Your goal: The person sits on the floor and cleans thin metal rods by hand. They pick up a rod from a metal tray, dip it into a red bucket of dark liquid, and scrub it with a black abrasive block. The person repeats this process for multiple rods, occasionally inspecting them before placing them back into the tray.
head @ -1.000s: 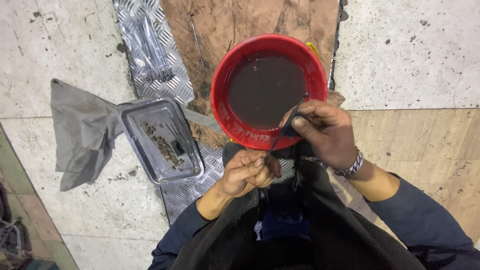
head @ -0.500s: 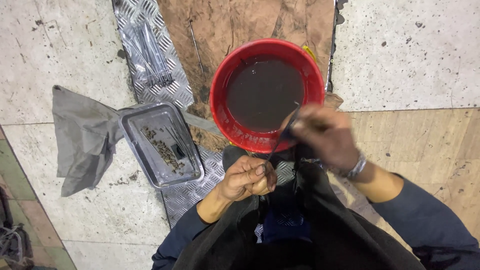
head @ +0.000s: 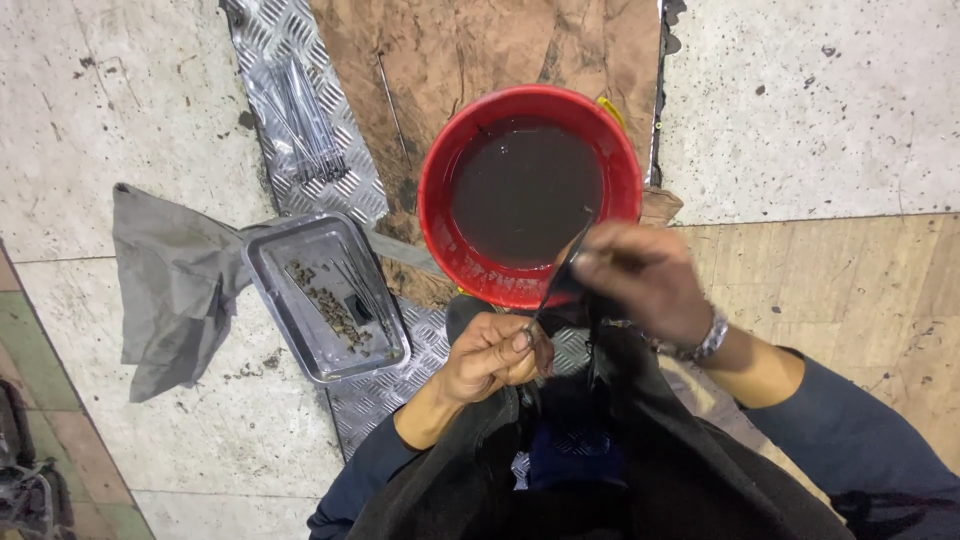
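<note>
A red bucket full of dark liquid stands on the floor in front of me. Just below its near rim, my right hand is blurred and grips a dark cloth or brush that points down to the left. My left hand is closed around a small thin metal part, held against the tip of that dark piece. Black fabric lies over my lap under both hands.
A metal tray with small dark parts sits left of the bucket on a checker plate. A grey rag lies beside it. Thin metal rods rest further up the plate. Brown cardboard lies under the bucket.
My right hand has moved slightly up and left along the dark piece, blurred by motion. My left hand stays closed in nearly the same place.
</note>
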